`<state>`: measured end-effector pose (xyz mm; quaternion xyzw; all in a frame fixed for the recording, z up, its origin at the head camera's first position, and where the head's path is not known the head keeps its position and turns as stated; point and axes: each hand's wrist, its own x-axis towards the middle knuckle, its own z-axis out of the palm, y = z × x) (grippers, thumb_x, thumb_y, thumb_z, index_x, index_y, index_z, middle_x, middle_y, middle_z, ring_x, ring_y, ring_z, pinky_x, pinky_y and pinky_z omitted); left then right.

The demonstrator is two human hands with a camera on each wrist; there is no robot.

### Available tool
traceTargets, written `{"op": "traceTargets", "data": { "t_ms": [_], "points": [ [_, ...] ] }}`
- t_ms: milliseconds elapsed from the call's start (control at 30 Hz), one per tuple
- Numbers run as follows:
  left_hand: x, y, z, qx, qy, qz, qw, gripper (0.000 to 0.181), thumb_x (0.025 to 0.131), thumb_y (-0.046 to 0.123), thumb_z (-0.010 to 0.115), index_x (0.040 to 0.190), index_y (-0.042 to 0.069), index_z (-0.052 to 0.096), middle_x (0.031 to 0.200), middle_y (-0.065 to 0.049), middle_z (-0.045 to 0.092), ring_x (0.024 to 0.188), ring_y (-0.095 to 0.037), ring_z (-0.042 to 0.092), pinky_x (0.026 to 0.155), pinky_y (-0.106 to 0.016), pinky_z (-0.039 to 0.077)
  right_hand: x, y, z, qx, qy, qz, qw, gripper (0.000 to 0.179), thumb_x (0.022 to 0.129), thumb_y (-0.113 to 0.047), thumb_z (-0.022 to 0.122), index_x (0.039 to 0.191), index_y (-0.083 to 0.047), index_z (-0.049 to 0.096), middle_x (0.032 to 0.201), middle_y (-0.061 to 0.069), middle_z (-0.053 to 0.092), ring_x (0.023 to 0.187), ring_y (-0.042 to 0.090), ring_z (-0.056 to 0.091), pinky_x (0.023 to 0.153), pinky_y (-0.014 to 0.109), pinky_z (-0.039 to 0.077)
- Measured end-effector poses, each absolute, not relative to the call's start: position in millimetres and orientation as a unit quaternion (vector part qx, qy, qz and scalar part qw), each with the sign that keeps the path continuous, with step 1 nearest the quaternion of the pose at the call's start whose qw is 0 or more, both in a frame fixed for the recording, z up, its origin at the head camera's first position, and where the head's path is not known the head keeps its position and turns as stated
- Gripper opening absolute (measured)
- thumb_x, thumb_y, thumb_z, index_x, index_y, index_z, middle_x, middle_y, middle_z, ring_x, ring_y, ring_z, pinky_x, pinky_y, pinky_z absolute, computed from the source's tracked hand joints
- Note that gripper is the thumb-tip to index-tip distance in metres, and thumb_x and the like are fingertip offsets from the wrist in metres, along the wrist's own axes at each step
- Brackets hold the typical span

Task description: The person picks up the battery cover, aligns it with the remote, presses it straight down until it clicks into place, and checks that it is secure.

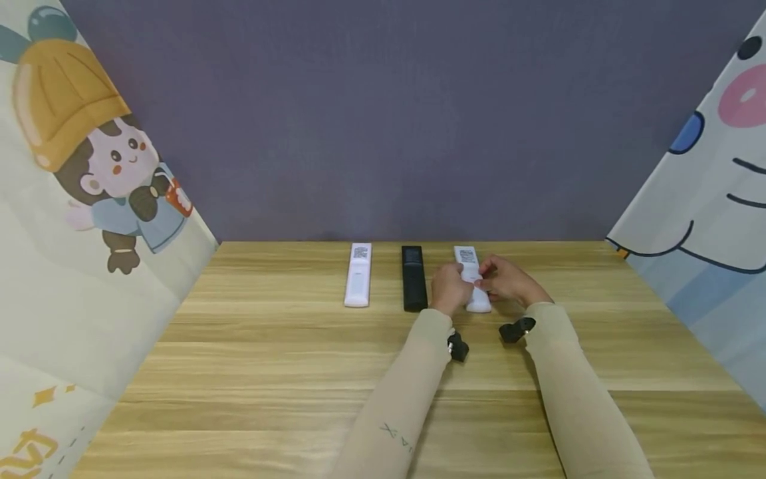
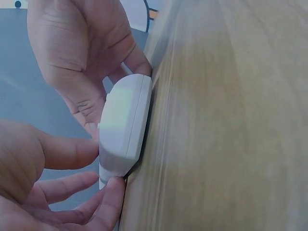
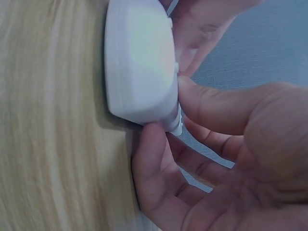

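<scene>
A white remote control [image 1: 479, 304] lies label side up on the table, the rightmost of three. My left hand [image 1: 450, 289] holds it from the left: in the left wrist view the thumb rests on the upper face of the remote [image 2: 124, 118] and fingertips touch its side. From the other side my right hand [image 1: 509, 281] grips it as well. In the right wrist view, that thumb lies on the remote's [image 3: 144, 57] upper face and a fingertip is against its lower edge. Fingers hide part of its middle.
Left of the hands lies a black remote control [image 1: 414, 286], and farther left another white remote control [image 1: 358, 283], both label side up. The wooden table [image 1: 269, 372] meets a dark grey backdrop [image 1: 389, 120]. Printed cloths [image 1: 54, 293] hang at both sides.
</scene>
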<state>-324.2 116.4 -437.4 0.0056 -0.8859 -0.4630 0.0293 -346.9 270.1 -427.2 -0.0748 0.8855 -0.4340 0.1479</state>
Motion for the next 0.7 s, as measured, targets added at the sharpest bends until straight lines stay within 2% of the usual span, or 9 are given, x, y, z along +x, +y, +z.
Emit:
{"op": "traceTargets", "data": {
  "t_ms": [333,500,600,700],
  "points": [
    [-320.9,117.5,-436.8,0.003,-0.889,-0.458,0.029,0.043,0.089,0.009,0.072,0.132,0.005,0.068,0.131,-0.013,0.07,0.118,-0.028,0.065,0.101,-0.034,0.052,-345.3,269.9,-428.3,-0.073,0.889,-0.428,0.146,0.028,0.101,-0.007,0.062,0.12,0.006,0.047,0.124,0.023,0.051,0.099,0.025,0.055,0.073,0.027,0.054],
    [-317.1,117.3,-435.6,-0.018,-0.898,-0.439,0.038,0.042,0.091,0.009,0.07,0.132,0.002,0.067,0.131,-0.017,0.068,0.119,-0.03,0.065,0.103,-0.036,0.052,-344.7,268.4,-426.8,-0.069,0.889,-0.428,0.15,0.027,0.1,-0.007,0.062,0.119,0.005,0.046,0.124,0.023,0.052,0.099,0.024,0.055,0.074,0.027,0.054],
    [-314.6,118.6,-435.6,-0.041,-0.915,-0.398,0.055,0.039,0.091,0.01,0.07,0.129,0.0,0.069,0.126,-0.018,0.07,0.117,-0.03,0.065,0.102,-0.035,0.052,-344.6,267.7,-425.4,-0.068,0.89,-0.426,0.149,0.028,0.1,-0.006,0.062,0.119,0.005,0.046,0.123,0.022,0.052,0.098,0.024,0.055,0.073,0.027,0.054],
    [-310.5,121.1,-435.2,-0.063,-0.932,-0.352,0.066,0.036,0.089,0.013,0.07,0.122,0.0,0.071,0.116,-0.017,0.072,0.108,-0.029,0.066,0.095,-0.033,0.053,-344.8,269.2,-425.9,-0.069,0.892,-0.421,0.149,0.026,0.099,-0.005,0.063,0.118,0.006,0.047,0.121,0.022,0.052,0.098,0.023,0.055,0.073,0.027,0.054]
  ]
}}
